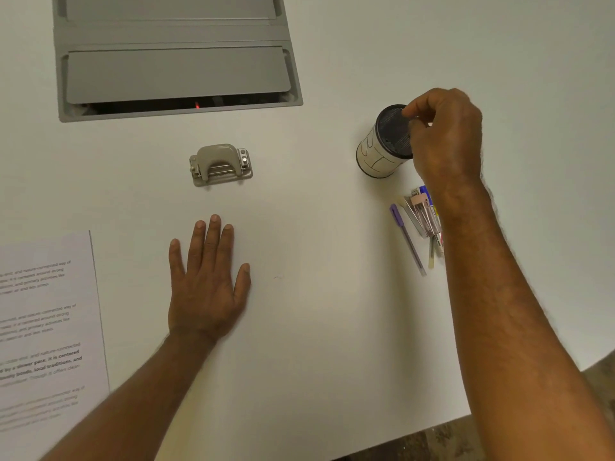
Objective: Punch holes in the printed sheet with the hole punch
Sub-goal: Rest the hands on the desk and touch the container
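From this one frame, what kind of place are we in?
Likely an office or meeting-room desk: a white table with a built-in grey cable hatch, a hole punch, a printed sheet, and a pen cup beside loose pens.

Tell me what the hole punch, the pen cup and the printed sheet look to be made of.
Hole punch: beige lever and base, matte, probably painted metal or plastic; shiny metal pins and rod show beneath the lever.
Pen cup: black mesh inside, likely metal, with a white wrap bearing drawn lines, apparently paper.
Printed sheet: thin white matte paper with printed text.
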Tool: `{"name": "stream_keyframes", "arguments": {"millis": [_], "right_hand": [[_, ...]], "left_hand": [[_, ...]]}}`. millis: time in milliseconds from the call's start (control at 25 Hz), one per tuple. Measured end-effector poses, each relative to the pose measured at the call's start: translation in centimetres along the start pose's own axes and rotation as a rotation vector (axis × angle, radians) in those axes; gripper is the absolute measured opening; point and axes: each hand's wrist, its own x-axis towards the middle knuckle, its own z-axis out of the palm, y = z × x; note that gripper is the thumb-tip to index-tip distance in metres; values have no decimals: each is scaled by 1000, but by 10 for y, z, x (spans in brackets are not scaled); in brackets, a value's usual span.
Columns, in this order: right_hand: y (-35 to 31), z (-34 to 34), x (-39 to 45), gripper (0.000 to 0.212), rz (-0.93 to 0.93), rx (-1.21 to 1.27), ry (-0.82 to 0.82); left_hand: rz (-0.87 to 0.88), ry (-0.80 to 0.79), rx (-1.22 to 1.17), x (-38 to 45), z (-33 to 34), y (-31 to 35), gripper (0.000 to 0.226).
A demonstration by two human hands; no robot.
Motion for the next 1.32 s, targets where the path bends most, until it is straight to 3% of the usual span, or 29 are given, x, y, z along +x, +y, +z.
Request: {"name": "stream_keyframes", "arguments": {"millis": [240,400,480,680,960,1160,1320], "right_hand": [[-17,2,-63,19,-20,306,165],[-23,44,-171,22,78,497,-28],[-17,65,-231,26,55,414,-182],[1,102,-313,80,-78,-123,-446],[-10,127,-300,82,-225,-273,-391],[2,126,-283,72,-131,36,-278],[8,125,-272,64,-119,30,-210]], "left_hand": [[-14,-44,-10,1,-5,1,69],[-23,-72,-28,1,-8,1,67],[-26,-80,-26,1,-8,1,67],[-22,-71,-11,0,-5,0,67],[-24,-52,-8,-1,-3,-1,66],[-24,-41,-10,0,-2,-1,66],[-22,-36,-10,-1,0,-2,66]]}}
